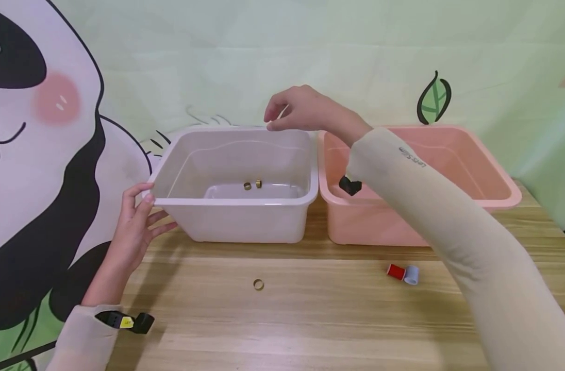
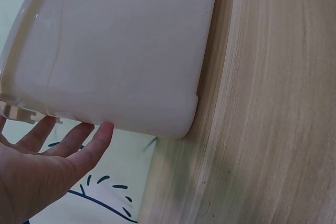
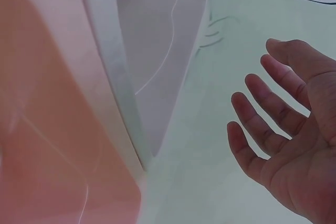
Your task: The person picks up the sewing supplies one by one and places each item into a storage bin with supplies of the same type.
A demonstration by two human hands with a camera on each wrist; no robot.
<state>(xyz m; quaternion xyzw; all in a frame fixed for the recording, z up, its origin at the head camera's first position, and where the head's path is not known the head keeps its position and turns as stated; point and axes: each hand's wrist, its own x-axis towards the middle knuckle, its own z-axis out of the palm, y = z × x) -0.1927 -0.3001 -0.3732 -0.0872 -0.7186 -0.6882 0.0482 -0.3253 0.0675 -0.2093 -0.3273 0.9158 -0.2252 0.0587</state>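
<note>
My left hand (image 1: 135, 221) grips the front left corner of a white plastic tub (image 1: 238, 221), thumb over the rim and fingers spread below it. In the left wrist view, those fingers (image 2: 97, 145) lie along the tub's outer wall. My right hand (image 1: 301, 109) hovers near the tub's far rim. Its fingers are loosely bent and hold nothing in the right wrist view, where the palm (image 3: 299, 187) shows. Inside the white tub lie two small brass-coloured rings, one ring (image 1: 247, 186) just left of the other ring (image 1: 259, 183). A third ring (image 1: 258, 284) lies on the table in front.
A pink tub (image 1: 375, 226) stands right beside the white one, under my right forearm. On the wooden table (image 1: 208, 319) before it lie a red thread spool (image 1: 396, 272) and a pale blue spool (image 1: 411, 275), side by side. A printed panda backdrop (image 1: 356, 46) hangs close behind.
</note>
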